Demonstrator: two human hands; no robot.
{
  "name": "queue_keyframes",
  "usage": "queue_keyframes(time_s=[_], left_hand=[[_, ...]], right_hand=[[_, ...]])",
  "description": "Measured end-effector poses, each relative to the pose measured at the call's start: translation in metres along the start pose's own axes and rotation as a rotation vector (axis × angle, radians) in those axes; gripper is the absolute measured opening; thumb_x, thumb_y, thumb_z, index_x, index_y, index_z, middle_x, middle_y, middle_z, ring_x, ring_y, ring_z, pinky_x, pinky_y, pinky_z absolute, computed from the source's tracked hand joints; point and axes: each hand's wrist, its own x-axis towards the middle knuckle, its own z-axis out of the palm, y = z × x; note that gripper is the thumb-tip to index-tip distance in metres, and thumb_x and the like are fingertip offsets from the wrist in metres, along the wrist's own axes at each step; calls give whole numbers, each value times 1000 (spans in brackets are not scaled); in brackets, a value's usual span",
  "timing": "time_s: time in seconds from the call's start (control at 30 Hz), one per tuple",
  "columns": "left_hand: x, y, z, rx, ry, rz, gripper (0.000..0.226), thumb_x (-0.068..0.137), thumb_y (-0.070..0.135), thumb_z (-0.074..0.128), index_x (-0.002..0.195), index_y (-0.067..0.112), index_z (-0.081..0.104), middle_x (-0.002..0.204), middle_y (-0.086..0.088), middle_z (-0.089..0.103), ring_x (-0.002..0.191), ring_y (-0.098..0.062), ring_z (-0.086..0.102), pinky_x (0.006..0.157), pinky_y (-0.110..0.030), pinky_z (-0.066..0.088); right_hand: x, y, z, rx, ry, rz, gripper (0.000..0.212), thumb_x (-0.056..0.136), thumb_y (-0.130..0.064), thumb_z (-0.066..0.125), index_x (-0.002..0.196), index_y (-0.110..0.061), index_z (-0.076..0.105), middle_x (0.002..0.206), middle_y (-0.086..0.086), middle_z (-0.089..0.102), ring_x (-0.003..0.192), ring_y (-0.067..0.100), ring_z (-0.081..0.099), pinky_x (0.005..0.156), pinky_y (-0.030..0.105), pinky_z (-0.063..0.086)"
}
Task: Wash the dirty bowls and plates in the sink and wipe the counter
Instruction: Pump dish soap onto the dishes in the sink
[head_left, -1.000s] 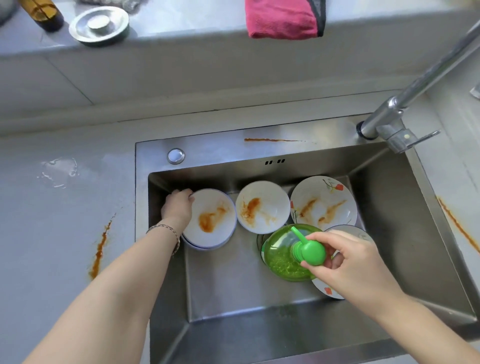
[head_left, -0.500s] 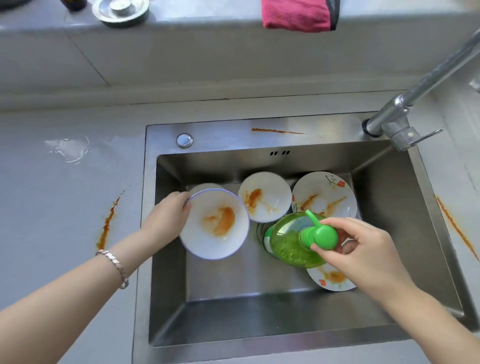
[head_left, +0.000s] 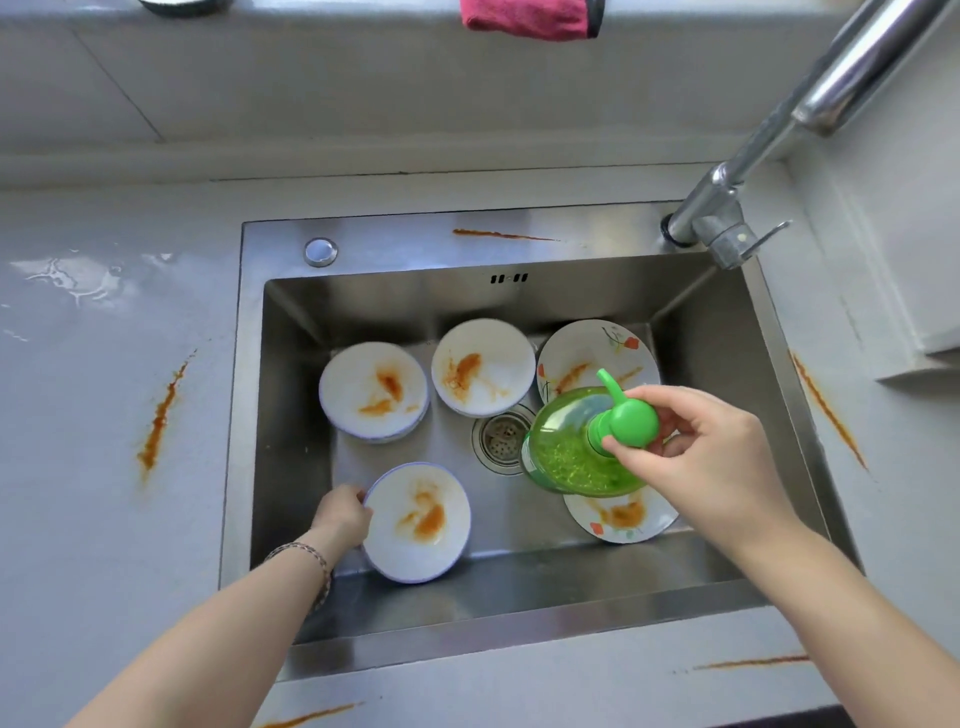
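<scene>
- The stained bowl (head_left: 415, 522), moved off the far-left stack, is gripped by the left hand (head_left: 340, 517) near-left in the sink (head_left: 519, 587).
- The soap bottle (head_left: 571, 452) is held at its pump by the right hand (head_left: 696, 457); soaping seems next.

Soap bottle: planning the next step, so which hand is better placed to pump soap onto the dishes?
Right. The right hand grips the green soap bottle by its pump over the sink; the left hand holds the near bowl by its rim.
</scene>
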Motion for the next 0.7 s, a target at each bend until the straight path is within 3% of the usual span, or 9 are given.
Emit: queue_keyframes(time_s=[0.13,0.27,0.37,0.4,0.5,0.63,0.7], left_hand=[[3,-10,5,33,16,-9,17,88,2,48,96,-4,62,100,-23,64,89,-35,58,67,-27,35],[-3,-11,1,127,89,-37,22,91,5,40,103,2,57,112,-21,59,97,-34,56,73,-31,40],[-13,6,-1,356,134,135,36,90,3,40,125,7,47,126,-16,47,112,-32,48,89,-35,43],[-15,18,-1,334,158,236,41,90,4,43,131,9,44,130,-13,45,118,-30,45,94,-34,40],[-22,73,-7,-83,107,363,42,91,16,54,132,12,48,125,-6,55,116,-21,51,96,-29,40],[-6,148,-16,-675,-15,65,56,91,29,58,137,7,33,101,-13,61,76,-24,62,70,-35,53],[7,168,-14,-801,-67,-69,52,93,28,54,133,7,27,89,-16,58,62,-25,61,54,-34,53]], right_hand=[[4,3,-4,10,12,24,44,60,-3,84,86,-32,63,79,-22,60,67,-5,58,66,5,47],[8,5,-6,20,5,24,47,60,-2,84,84,-36,61,78,-20,60,64,-3,57,63,6,48],[12,9,-7,27,3,18,45,60,-2,84,85,-32,62,78,-20,60,63,-5,57,61,4,45],[15,11,-7,25,3,16,44,60,-2,84,85,-31,63,78,-20,60,63,-5,57,60,3,45],[21,16,-8,25,17,21,44,59,-2,84,86,-29,64,77,-19,60,61,-7,56,60,2,44],[26,19,-8,23,12,10,44,58,-2,85,86,-28,64,75,-18,60,60,-7,56,59,2,43],[29,20,-9,20,18,7,45,58,-3,85,86,-30,63,75,-17,61,60,-5,56,59,3,44]])
